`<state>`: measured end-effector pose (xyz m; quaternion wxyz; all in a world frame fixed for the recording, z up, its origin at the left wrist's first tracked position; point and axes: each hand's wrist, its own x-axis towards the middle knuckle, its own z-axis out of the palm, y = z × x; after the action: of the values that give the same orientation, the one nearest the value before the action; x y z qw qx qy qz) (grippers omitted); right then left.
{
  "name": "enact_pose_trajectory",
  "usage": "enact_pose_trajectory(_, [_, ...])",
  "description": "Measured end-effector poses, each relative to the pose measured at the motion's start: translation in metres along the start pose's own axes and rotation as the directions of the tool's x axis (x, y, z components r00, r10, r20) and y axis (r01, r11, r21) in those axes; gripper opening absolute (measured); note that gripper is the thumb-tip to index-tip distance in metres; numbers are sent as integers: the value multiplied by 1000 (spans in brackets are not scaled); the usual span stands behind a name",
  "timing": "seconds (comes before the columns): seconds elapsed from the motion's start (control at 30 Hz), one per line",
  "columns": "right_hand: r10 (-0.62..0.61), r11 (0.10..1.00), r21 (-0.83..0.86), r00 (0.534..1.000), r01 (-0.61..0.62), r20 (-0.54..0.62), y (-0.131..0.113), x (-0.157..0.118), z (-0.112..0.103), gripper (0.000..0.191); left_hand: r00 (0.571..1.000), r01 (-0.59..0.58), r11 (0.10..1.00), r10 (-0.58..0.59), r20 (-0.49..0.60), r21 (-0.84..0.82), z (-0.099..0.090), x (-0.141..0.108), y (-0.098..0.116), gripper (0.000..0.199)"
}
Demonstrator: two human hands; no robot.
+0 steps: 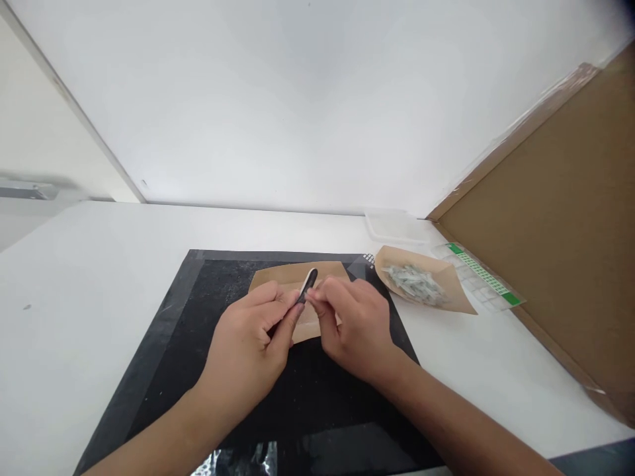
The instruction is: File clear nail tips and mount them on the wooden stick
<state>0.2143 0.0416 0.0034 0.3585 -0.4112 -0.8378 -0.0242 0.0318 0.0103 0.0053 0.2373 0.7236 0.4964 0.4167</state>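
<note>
Your left hand (248, 344) pinches the slim black tool (307, 284), tilted up-right; your right hand's (357, 324) fingertips (317, 303) close on its tip

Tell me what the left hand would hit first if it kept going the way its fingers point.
Probably the right hand: the left hand, holding a small black tool, points up-right at its fingertips, over the brown paper envelope. Depth is unclear.

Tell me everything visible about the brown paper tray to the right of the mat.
The brown paper tray is a shallow, boat-shaped kraft-paper holder lying on the white table, just past the black mat's right corner. It holds a loose heap of small pale pieces. Its far side overlaps a clear sheet with a green strip. Neither hand touches it.
</note>
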Motion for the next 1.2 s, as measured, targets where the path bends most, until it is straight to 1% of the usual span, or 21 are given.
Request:
enact_pose_trajectory(0.03, [14, 1000, -8, 1000, -14, -19, 0, 0, 0, 29, 1000, -6, 1000, 6, -9, 18, 0, 0, 0, 25])
enact_pose_trajectory(0.07, [12, 1000, -8, 1000, -12, -13, 0, 1, 0, 30, 1000, -9, 999, 9, -14, 39, 0, -1, -1, 25])
enact_pose_trajectory(0.13, [-17, 1000, 14, 999, 16, 48, 0, 2, -1, 30, 1000, -15, 997, 16, -15, 80, 0, -3, -1, 28])
enact_pose_trajectory(0.17, [-22, 1000, 20, 998, 21, 57, 1, 2, -1, 30, 1000, -20, 996, 21, -11, 93, 0, -3, -1, 29])
enact_pose_trajectory(0.27, [18, 1000, -13, 999, -19, -30, 2, 3, -2, 29, 999, -39, 993, 41, -17, 107, 0, -5, -1, 27])
enact_pose_trajectory(0.3, [27, 999, -23, 999, -28, -37, 3, 3, -2, 28, 999, -40, 993, 43, -18, 110, 0, -5, -1, 26])
enact_pose_trajectory(0.4, [-1, 1000, -7, 998, 2, 63, 0, 2, -1, 27, 999, -37, 992, 38, -12, 119, 0, -4, -2, 30])
enact_pose_trajectory(0.43, [2, 1000, -10, 998, -1, 64, -1, 1, 0, 27, 999, -38, 992, 40, -16, 123, 0, -4, -2, 30])
enact_pose_trajectory(0.53, [50, 998, -46, 998, -52, -37, -4, 1, 1, 27, 996, -60, 986, 70, -59, 157, 0, -4, -1, 26])
enact_pose_trajectory(0.57, [55, 997, -46, 997, -58, -46, -5, 1, 1, 27, 994, -68, 982, 81, -71, 175, 0, -4, -1, 24])
enact_pose_trajectory(0.67, [38, 999, 3, 999, -38, 10, -4, 3, 0, 27, 989, -91, 969, 114, -89, 229, 1, -6, 0, 22])
enact_pose_trajectory(0.7, [48, 999, 7, 999, -48, 2, -4, 3, 0, 26, 988, -99, 966, 124, -92, 238, 2, -6, 1, 22])
enact_pose_trajectory(0.8, [99, 995, -20, 992, -100, -78, -3, 4, -1, 24, 982, -115, 960, 149, -118, 254, 4, -7, 1, 20])
enact_pose_trajectory(0.83, [97, 995, -22, 992, -99, -77, -3, 3, -1, 24, 980, -117, 958, 154, -123, 263, 4, -8, 0, 21])
enact_pose_trajectory(0.93, [64, 998, -3, 998, -64, -11, -5, 2, 1, 25, 977, -132, 945, 174, -121, 298, 5, -7, -2, 23])
enact_pose_trajectory(0.97, [67, 998, -5, 998, -67, -7, -6, 2, 1, 25, 975, -141, 940, 187, -124, 312, 5, -7, -2, 22])
enact_pose_trajectory(1.07, [102, 995, -19, 994, -103, -50, -4, 2, 4, 25, 962, -163, 917, 230, -149, 363, 5, -6, -4, 21])
enact_pose_trajectory(1.13, [126, 992, 19, 991, -126, -54, -1, 2, 6, 24, 955, -173, 907, 250, -159, 383, 6, -5, -5, 19])
enact_pose_trajectory(1.2, [160, 983, 100, 987, -157, -20, 3, 0, 7, 23, 949, -186, 903, 267, -166, 386, 7, -5, -6, 17])
